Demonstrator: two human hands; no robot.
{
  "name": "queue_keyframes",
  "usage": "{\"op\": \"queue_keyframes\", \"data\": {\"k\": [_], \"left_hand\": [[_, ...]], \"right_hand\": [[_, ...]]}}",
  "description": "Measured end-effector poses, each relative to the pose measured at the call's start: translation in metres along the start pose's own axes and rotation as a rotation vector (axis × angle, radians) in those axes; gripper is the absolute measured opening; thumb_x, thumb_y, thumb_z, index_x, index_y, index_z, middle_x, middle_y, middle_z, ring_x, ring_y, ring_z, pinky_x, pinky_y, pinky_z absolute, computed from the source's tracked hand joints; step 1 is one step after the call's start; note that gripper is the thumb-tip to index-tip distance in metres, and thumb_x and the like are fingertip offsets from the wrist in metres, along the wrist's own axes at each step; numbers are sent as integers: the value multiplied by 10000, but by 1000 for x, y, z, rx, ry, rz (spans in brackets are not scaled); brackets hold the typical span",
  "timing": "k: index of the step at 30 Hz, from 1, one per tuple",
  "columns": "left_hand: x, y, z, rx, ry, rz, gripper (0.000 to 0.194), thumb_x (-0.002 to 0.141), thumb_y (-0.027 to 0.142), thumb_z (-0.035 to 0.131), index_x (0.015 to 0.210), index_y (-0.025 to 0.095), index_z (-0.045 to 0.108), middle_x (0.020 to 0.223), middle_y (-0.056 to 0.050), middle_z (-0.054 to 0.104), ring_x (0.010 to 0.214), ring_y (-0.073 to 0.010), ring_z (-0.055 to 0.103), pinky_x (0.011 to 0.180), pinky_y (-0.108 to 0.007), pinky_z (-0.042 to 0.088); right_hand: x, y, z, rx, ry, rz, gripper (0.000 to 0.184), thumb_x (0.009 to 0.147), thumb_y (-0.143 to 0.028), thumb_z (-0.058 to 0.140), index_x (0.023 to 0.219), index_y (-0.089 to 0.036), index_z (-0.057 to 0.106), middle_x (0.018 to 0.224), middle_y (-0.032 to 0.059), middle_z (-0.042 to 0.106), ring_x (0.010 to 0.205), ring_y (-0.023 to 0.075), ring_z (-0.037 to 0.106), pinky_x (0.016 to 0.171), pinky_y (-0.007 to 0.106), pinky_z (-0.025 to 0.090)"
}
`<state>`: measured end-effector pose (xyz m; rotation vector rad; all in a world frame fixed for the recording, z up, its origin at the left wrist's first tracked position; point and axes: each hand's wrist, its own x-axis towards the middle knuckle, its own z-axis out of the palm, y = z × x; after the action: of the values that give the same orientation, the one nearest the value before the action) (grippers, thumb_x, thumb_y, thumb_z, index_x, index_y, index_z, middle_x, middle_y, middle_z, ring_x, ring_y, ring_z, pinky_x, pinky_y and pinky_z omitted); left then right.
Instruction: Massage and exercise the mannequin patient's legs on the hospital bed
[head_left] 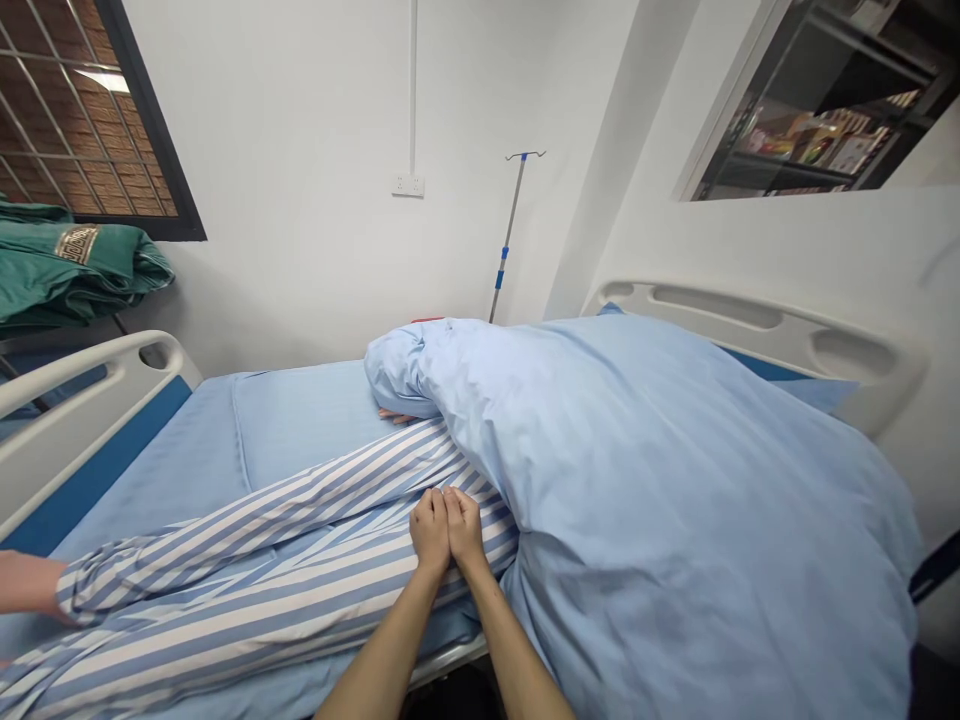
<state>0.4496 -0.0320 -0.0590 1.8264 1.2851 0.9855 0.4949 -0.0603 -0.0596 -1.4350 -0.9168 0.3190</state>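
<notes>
Here, left hand [429,528]: fingers folded in, a narrow, closed grip; its inner side touches my other hand.
Right hand [465,526]: curled the same way beside it; I cannot tell whether anything is tucked inside either palm.
Forearms: both bare, reaching forward from the lower edge and meeting near the wrists.
Striped trousers [300,590]: blue and white, on the 2 legs of a figure lying along the bed; my hands are over the upper part of the nearer leg; whether they press on it, I cannot tell.
Quilt [637,450]: light blue, puffed up, just to the right of my hands; it covers the figure above the thighs; fingers show from under its far edge.
Foot [30,583]: bare, at the left edge, past the trouser cuff.
Bed sheet [307,410]: light blue, beyond the legs.
Bed ends: footboard [161,355] left; headboard [720,300] right.
By the wall: drip stand [510,225] behind the quilt; socket [408,186] to its left; green cloth [90,265] below the barred window [82,110].
</notes>
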Motion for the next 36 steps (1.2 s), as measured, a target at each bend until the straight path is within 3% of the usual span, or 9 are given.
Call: {"op": "queue_keyframes", "data": {"k": [3, 6, 9, 16, 22, 26, 30, 33, 36], "left_hand": [[-2, -4, 1, 48, -25, -1, 305, 862, 317, 334, 647, 194, 512, 632, -28, 581, 598, -121, 498, 603, -233, 323], [-3, -5, 2, 57, -73, 11, 323, 874, 329, 317, 669, 198, 529, 646, -32, 600, 606, -126, 509, 603, -237, 314], [-7, -3, 2, 88, -77, -3, 339, 874, 340, 320, 662, 202, 547, 636, -33, 609, 621, -134, 516, 597, -243, 293], [-3, 16, 5, 20, -115, -40, 324, 863, 339, 337, 661, 195, 545, 701, -42, 628, 675, -140, 529, 624, -247, 314], [1, 23, 24, -2, -133, 43, 330, 873, 316, 318, 667, 192, 544, 712, -41, 613, 685, -134, 528, 648, -249, 337], [-2, 12, 29, 94, -129, 67, 312, 871, 318, 344, 717, 190, 582, 756, -59, 626, 711, -142, 535, 671, -261, 334], [-2, 11, 30, 91, -145, 14, 321, 877, 323, 326, 736, 200, 587, 727, -51, 640, 690, -146, 548, 642, -264, 329], [-1, 14, 28, 69, -157, -20, 332, 873, 340, 323, 722, 207, 587, 739, -52, 655, 712, -156, 560, 645, -266, 332], [0, 16, 26, 31, -179, -10, 355, 874, 338, 299, 709, 209, 585, 768, -51, 662, 747, -160, 564, 669, -267, 340]], "right_hand": [[1, -4, -5, -79, -26, -28, 387, 863, -433, 340, 570, -188, 402, 531, -12, 461, 526, 112, 403, 506, 223, 319], [7, -4, -15, -296, -80, -105, 381, 867, -396, 345, 573, -178, 453, 522, 1, 494, 513, 111, 405, 519, 237, 290], [11, 2, -23, -395, -54, -141, 409, 874, -395, 322, 559, -178, 466, 503, 1, 496, 493, 107, 379, 514, 245, 273], [12, 12, -27, -260, 47, -70, 440, 854, -477, 336, 559, -178, 466, 514, 10, 517, 505, 120, 414, 508, 236, 322], [15, 4, -35, -54, 99, 30, 409, 803, -516, 392, 601, -179, 506, 575, 47, 583, 562, 158, 495, 552, 252, 414], [16, -7, -33, -80, 81, 25, 445, 803, -550, 369, 563, -188, 468, 516, 34, 551, 524, 150, 474, 514, 246, 400], [19, -15, -36, -261, 71, 23, 479, 821, -551, 334, 536, -188, 465, 502, 42, 555, 497, 144, 450, 495, 251, 368], [23, -6, -41, -333, 40, -7, 490, 823, -549, 325, 566, -183, 526, 544, 62, 596, 523, 159, 480, 536, 267, 394], [27, 14, -46, -326, 119, 19, 559, 793, -609, 296, 694, -171, 627, 705, 113, 668, 718, 217, 582, 677, 301, 448]]}}
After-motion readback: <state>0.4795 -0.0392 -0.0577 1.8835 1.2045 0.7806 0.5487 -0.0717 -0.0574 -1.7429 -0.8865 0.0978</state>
